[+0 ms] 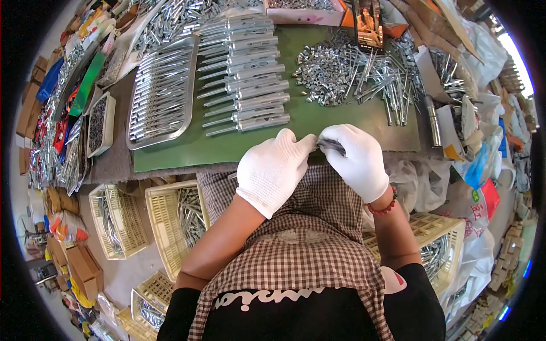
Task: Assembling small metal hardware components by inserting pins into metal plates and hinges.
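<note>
Both hands wear white knit gloves and meet over the near edge of the green work mat [170,162]. My left hand [274,169] is closed, thumb and finger pinched toward the right; the tip of a thin metal rod [232,176] pokes out beside its wrist. My right hand [357,162] is closed on a small dark grey metal piece [333,146], whose far side its fingers hide. The fingertips of both hands nearly touch at this piece. Beyond my left hand lies a column of silvery metal tubes with thin rods [259,91], laid side by side.
A steel tray [190,122] of metal rods stands left. Small metal collars [324,74] and loose rods [395,85] are heaped right, beside a phone [368,25]. A metal cylinder [433,122] lies at the mat's right. Plastic crates [156,210] flank my lap below.
</note>
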{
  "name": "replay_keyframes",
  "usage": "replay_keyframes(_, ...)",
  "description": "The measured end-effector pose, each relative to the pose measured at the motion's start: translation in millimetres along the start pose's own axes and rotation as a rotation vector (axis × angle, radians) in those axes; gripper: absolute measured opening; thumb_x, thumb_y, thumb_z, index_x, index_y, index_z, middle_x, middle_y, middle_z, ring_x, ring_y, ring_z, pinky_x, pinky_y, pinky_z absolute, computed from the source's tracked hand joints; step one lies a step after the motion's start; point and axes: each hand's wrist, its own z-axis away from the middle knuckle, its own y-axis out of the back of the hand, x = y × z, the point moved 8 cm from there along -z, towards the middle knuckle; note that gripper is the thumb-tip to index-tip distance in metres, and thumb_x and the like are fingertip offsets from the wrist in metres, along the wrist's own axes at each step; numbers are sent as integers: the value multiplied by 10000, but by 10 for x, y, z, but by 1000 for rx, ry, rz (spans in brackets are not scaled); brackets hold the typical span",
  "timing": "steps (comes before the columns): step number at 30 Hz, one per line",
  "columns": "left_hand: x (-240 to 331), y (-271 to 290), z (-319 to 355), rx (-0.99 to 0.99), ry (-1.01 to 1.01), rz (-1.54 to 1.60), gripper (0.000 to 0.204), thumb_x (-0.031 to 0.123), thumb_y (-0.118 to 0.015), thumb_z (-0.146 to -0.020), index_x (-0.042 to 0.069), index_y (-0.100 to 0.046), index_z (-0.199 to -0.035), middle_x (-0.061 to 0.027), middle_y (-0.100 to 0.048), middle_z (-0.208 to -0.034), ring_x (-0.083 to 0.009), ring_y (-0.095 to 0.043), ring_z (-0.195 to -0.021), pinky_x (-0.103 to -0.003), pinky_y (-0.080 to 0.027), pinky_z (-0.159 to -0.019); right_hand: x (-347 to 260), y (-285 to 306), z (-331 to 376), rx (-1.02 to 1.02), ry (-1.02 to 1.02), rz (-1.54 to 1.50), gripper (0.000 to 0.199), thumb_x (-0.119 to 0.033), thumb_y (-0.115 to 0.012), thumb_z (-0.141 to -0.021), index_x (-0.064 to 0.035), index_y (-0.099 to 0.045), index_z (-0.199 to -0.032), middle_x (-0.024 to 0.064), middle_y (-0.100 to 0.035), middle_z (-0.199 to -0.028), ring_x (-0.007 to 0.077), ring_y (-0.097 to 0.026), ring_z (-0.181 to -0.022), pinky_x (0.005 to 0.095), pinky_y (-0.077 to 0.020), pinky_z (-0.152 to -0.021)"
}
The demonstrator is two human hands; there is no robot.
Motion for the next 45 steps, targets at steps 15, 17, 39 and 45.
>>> replay_keyframes(15,14,-83,-1,-138,-72,-86,240,168,-601,-910,178,-637,-1147,-96,-559,-829,-258,-649,-640,-391,-533,-534,-13,-47,-22,-69,-66,145,131,-93,-654,-847,-77,-624,-974,130,-658,-898,366,-643,-860,433,-510,-718)
replay_keyframes(17,10,-72,4,-150,-63,-81,228,176,-589,-920,179,-634,-1143,-100,-561,-824,-263,-652,-632,-393,-531,-525,-69,45,-42,25,-43,214,129,-126,-673,-858,-83,-632,-973,106,-648,-863,289,-662,-813,382,-513,-696)
replay_keyframes(39,250,-121,-174,-278,-46,-222,120,201,-594,-923,81,-601,-925,-90,-617,-839,-264,-676,-663,-391,-540,-542,330,-265,-151,404,-166,-1374,553,-445,-371,-1028,-51,-490,-658,-9,-359,-550,108,-279,-474,298,-177,-473)
replay_keyframes(45,-89,-92,-19,-262,21,-118,197,284,-581,-962,92,-606,-927,-101,-632,-845,-289,-684,-722,-397,-554,-602,538,-240,-216,412,-224,-1665,544,-463,-401,-1024,-50,-511,-688,-31,-291,-527,108,-263,-455,279,-217,-439)
